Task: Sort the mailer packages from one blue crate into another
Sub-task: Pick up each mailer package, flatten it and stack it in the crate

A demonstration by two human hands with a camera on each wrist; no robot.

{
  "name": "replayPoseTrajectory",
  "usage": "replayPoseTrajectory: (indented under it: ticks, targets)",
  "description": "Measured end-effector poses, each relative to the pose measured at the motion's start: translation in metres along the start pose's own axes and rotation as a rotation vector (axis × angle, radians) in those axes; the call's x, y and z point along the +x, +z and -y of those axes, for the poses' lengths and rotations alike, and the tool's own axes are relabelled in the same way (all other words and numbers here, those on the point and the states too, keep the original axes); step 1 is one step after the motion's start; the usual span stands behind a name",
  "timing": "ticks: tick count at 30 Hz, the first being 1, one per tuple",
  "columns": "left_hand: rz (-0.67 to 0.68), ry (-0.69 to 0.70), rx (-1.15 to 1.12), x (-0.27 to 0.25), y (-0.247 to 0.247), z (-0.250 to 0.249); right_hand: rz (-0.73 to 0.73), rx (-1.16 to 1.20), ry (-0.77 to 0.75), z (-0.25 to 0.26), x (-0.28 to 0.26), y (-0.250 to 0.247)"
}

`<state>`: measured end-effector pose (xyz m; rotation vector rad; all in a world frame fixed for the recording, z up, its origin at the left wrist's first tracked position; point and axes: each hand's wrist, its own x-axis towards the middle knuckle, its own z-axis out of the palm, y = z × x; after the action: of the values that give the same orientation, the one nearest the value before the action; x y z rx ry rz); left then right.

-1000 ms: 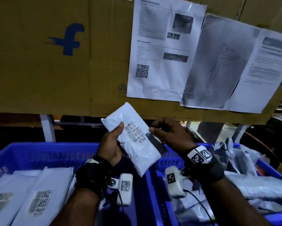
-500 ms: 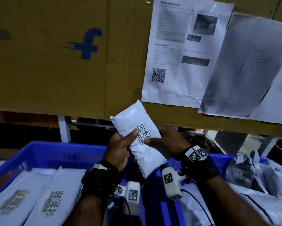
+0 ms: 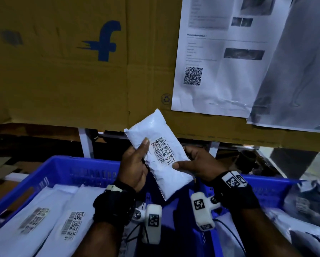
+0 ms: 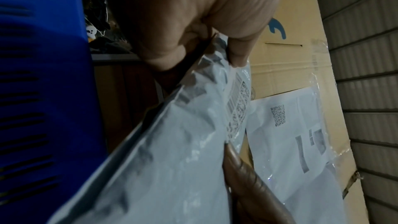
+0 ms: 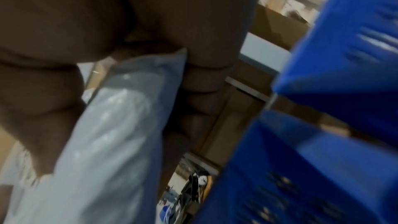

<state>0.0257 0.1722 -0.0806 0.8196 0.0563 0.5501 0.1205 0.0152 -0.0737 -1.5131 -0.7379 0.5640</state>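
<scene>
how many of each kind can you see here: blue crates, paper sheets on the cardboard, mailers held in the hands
blue crates: 2
paper sheets taped on the cardboard: 2
white mailers held by both hands: 1
total: 5

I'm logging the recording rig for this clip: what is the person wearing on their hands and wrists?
Both forearms are bare, with no sleeves. The left wrist has a black strap carrying a white camera pod with a square black-and-white marker. The right wrist has the same strap, a marker tag on top, a second white pod and a thin black cable.

Your right wrist view is blurred, and the white mailer [image 3: 161, 154] hides both hands' fingers behind it.
</scene>
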Motion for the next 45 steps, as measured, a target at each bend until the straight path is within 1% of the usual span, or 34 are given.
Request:
replayPoseTrajectory:
  ticks: [3, 7, 10, 13, 18, 21, 23, 25, 27, 29, 32, 38, 41, 43, 45]
  targets:
    - [-0.019, -0.003, 0.03, 0.001, -0.003, 0.0, 0.009, 0.05, -0.007, -0.005, 0.0, 0.002]
    - [-0.022, -0.011, 0.026, 0.002, -0.005, -0.002, -0.007, 0.053, -0.028, -0.004, -0.003, 0.006]
    - [-0.015, -0.009, 0.043, 0.001, -0.006, -0.003, -0.01, 0.069, -0.004, -0.007, -0.005, 0.011]
    - [0.014, -0.014, 0.088, -0.001, -0.006, -0.004, 0.003, 0.135, 0.019, -0.009, -0.007, 0.018]
    - [0.092, -0.047, 0.266, -0.002, -0.009, -0.002, -0.018, 0.236, -0.012, -0.011, -0.006, 0.029]
    - [0.125, -0.062, 0.313, -0.002, -0.013, -0.004, 0.016, 0.236, 0.007, -0.008, -0.008, 0.032]
    - [0.137, -0.082, 0.323, -0.003, -0.016, -0.008, -0.014, 0.245, 0.02, -0.003, -0.009, 0.029]
    - [0.19, -0.128, 0.341, -0.005, -0.018, -0.009, -0.089, 0.289, 0.023, 0.0, -0.008, 0.023]
    - [0.239, -0.198, 0.407, -0.008, -0.019, -0.007, -0.162, 0.343, -0.005, 0.001, -0.007, 0.017]
    - [0.292, -0.254, 0.487, -0.011, -0.021, -0.005, -0.203, 0.371, -0.034, 0.0, -0.008, 0.011]
    - [0.342, -0.278, 0.553, -0.012, -0.022, -0.007, -0.202, 0.35, -0.051, 0.001, -0.01, 0.006]
    - [0.342, -0.245, 0.62, -0.014, -0.021, -0.015, -0.179, 0.369, -0.033, -0.002, -0.007, 0.002]
    - [0.353, -0.245, 0.649, -0.014, -0.024, -0.017, -0.215, 0.347, -0.028, -0.003, -0.006, 0.001]
    - [0.37, -0.264, 0.651, -0.014, -0.025, -0.018, -0.228, 0.334, -0.033, -0.003, -0.006, 0.001]
    - [0.419, -0.308, 0.66, -0.016, -0.027, -0.018, -0.24, 0.296, -0.035, -0.004, -0.005, 0.0]
